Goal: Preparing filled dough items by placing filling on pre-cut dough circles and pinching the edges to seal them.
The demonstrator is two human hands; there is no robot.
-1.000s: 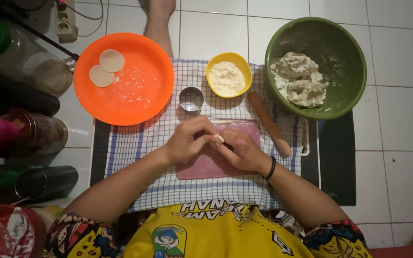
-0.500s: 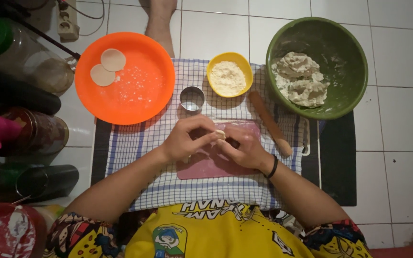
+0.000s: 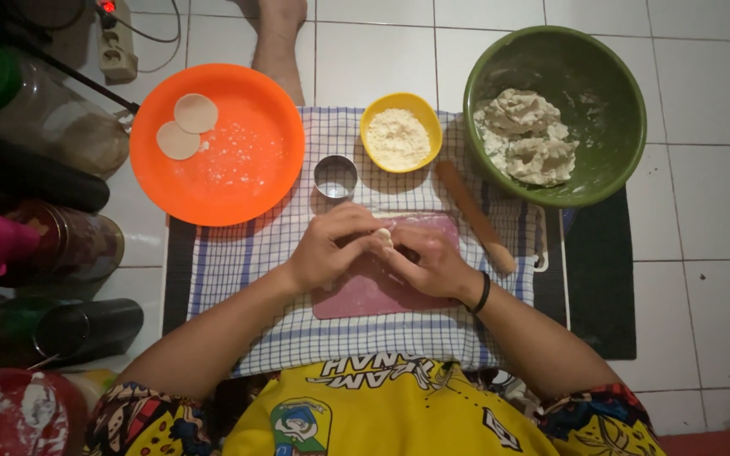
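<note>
Dough piece [image 3: 384, 237], small and mostly hidden so its long axis could not be told, was pinched between left hand [image 3: 332, 247] and right hand [image 3: 429, 262] over the pink board [image 3: 365, 295]. Wooden rolling pin [image 3: 474, 215] lay just right, slanting from upper left to lower right.

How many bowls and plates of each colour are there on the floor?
Round orange plastic plate: 1
Small yellow bowl of flour: 1
Big green bowl of dough: 1
Total: 3
</note>
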